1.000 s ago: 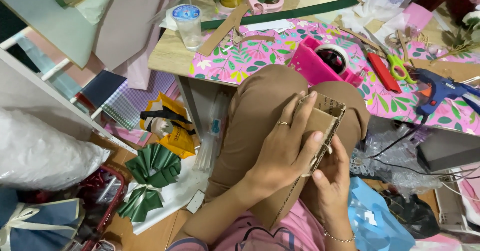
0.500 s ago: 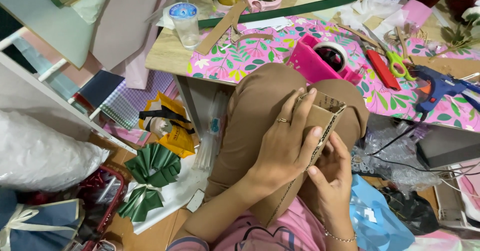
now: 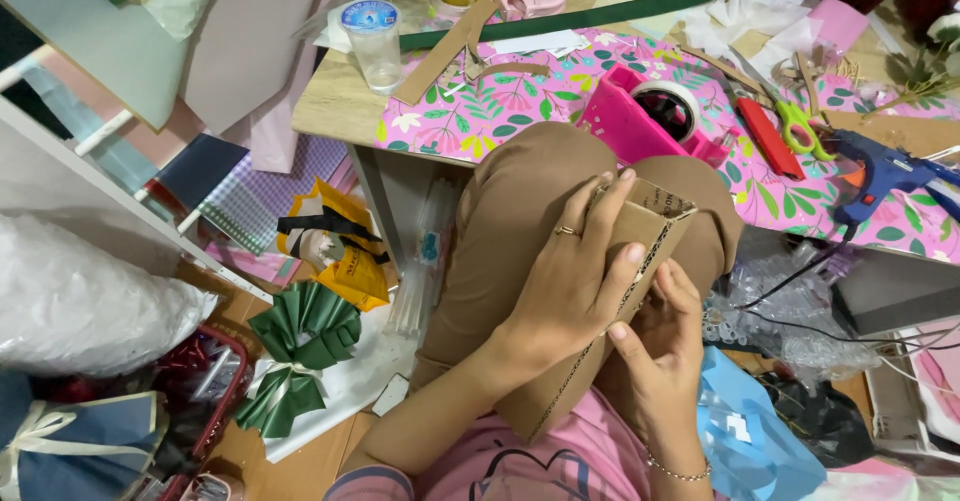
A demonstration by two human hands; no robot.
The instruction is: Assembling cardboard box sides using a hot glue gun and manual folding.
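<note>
Cardboard, a folded corrugated piece (image 3: 640, 226), sits on the person's lap, resting against the knees in tan trousers (image 3: 510, 201) right at the middle of the view. Left hand (image 3: 570, 276) lies flat over the near face of it, fingers spread and pressing, a ring on one finger, the thumb tip reaching the cut corrugated edge. Right hand (image 3: 660, 346) comes up from underneath at about five o'clock of the left one, fingers curled round the lower edge of the same piece, a thin bracelet at the wrist. So both hands are clamped on the cardboard, close together and touching where the thumbs meet.

Beyond the knees, at twelve o'clock, stands a low wooden table (image 3: 335, 111) with a pink leaf-patterned sheet (image 3: 470, 111) over most of it. On that sheet a pink tape dispenser (image 3: 640, 121) sits just past the knees, with a red box cutter (image 3: 765, 136) and green-handled scissors (image 3: 795, 126) at about two o'clock of the hands, and a blue glue gun (image 3: 885, 171) farther right, its cord trailing down. A clear plastic cup (image 3: 375, 41) with a sealed lid stands at eleven o'clock, near a long green strip (image 3: 570, 19)

On the floor at eight o'clock lies a dark green pleated paper bow (image 3: 300, 346), and a blue plastic bag (image 3: 745, 431) lies just beside the right wrist
</note>
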